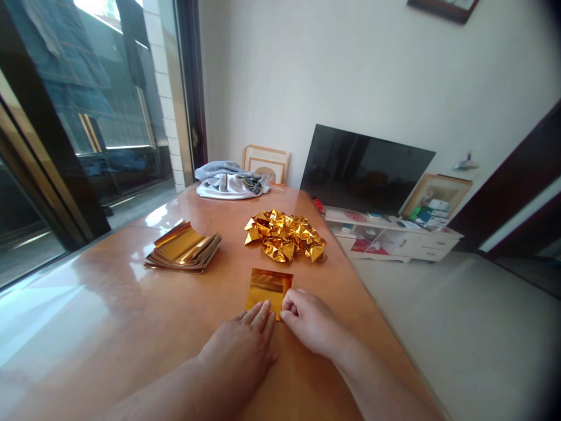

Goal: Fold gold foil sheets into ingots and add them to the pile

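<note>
A square sheet of shiny gold foil paper (pixel 267 286) lies flat on the wooden table in front of me. My left hand (pixel 243 339) rests on its near edge, with the fingers stretched out and pressing down. At the sheet's near right corner, my right hand (pixel 307 316) has its fingers curled, thumb and forefinger pinched on the paper's edge. Beyond the sheet sits a heap of folded gold foil pieces (pixel 287 234). To the left is a stack of gold foil sheets (pixel 184 248), its top sheets curling up.
The wooden table (pixel 131 327) has its right edge close to my right arm. Folded grey and white clothes (pixel 232 181) lie at the far end. Beyond are a television (pixel 363 166) and a low white cabinet (pixel 407 242). A glass door stands at the left.
</note>
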`<state>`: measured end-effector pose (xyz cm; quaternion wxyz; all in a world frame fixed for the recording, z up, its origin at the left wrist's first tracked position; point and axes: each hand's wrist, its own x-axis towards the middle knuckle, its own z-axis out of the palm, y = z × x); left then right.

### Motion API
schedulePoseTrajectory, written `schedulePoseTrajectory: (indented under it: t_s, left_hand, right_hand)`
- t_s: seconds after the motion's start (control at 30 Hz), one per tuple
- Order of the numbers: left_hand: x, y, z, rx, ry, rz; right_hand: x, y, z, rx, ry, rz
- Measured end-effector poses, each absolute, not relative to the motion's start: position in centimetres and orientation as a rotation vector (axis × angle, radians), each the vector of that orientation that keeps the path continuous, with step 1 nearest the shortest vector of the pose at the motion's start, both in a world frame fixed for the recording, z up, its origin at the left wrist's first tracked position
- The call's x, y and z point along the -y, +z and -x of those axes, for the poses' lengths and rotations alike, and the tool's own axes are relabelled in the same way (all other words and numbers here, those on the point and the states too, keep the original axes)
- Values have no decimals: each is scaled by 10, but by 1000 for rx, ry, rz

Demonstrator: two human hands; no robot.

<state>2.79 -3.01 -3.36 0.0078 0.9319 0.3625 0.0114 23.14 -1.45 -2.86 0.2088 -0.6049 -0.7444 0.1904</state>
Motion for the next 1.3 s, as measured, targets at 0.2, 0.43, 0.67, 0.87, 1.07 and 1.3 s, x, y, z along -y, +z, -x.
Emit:
schedulePoseTrajectory:
  t_s: [0.2, 0.43, 0.67, 0.87, 1.07, 1.3]
  left_hand:
    - [31, -22, -30, -1159, -29, -2828]
    - [29, -20, -30, -1130, -51, -2820]
    - [26, -15, -32, -1107, -75, -2816]
    - [26, -15, -32, -1108, -46, -2795]
    - [27, -6, -30, -1110, -42, -2737]
    - [27, 2, -29, -1102, -15, -2711]
  right_hand:
    - [15, -21, -238, 2091, 546, 1770]
    - [17, -13, -241, 2087, 545, 1822]
    - [17, -8, -244, 2009, 580, 1819]
    - [19, -16, -231, 2052, 522, 1735]
    - [20, -14, -236, 2099, 500, 1874]
    - [14, -11, -251, 2074, 564, 1940]
